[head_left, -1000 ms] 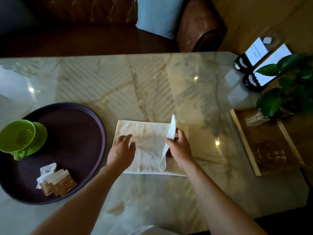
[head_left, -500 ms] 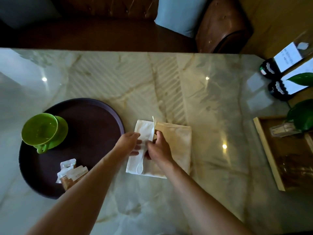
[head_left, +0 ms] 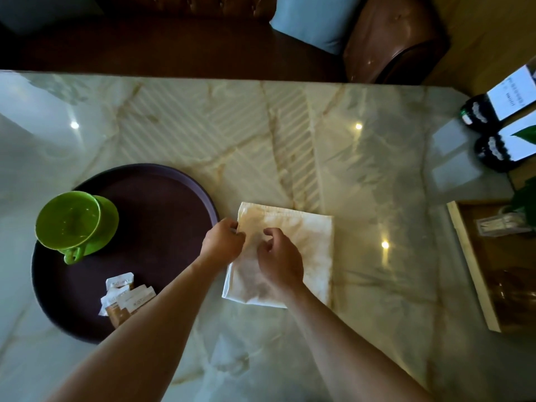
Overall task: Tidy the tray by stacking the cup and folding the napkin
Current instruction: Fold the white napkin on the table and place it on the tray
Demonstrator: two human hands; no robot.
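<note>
A white cloth napkin [head_left: 307, 242] lies folded in half on the marble table, just right of a round dark tray [head_left: 162, 198]. My left hand [head_left: 223, 242] pinches the napkin's upper left edge. Over the napkin's left half hovers my right hand [head_left: 280, 259], fingers curled and a little apart; I cannot tell whether it touches the cloth. On the tray's left side sits a green cup on a green saucer [head_left: 75, 221]. Several small sachets [head_left: 124, 300] lie at the tray's near edge.
A wooden tray [head_left: 470, 265] with a glass item and a plant stands at the right edge. Two dark bottles with white cards [head_left: 493, 129] stand at the far right. A brown leather sofa with a blue cushion [head_left: 313, 24] lies beyond the table.
My right hand carried the napkin's right half over to the left, so the napkin now lies folded in half. The left hand shifted to the napkin's left edge. The view drifted left.
</note>
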